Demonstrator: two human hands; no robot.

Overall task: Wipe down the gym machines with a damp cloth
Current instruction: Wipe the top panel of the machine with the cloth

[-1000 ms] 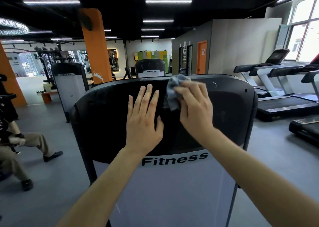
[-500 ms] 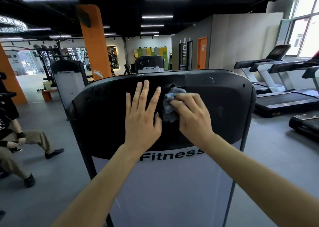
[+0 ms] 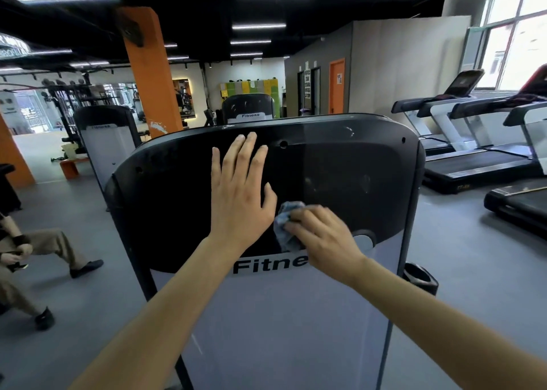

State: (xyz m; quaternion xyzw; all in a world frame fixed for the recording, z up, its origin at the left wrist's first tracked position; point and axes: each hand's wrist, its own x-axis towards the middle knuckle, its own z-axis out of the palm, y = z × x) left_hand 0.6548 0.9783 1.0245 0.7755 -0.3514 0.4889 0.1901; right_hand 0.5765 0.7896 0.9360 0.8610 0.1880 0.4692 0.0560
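cloth (image 3: pixel 283 224) slid lower under right hand (image 3: pixel 322 238)

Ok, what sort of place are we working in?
A commercial gym, most likely: treadmills by the windows on the right, and weight machines with shrouds marked Fitness, like the black shroud under the cloth.

a gym: treadmills (image 3: pixel 461 140), weight machines (image 3: pixel 106 143)
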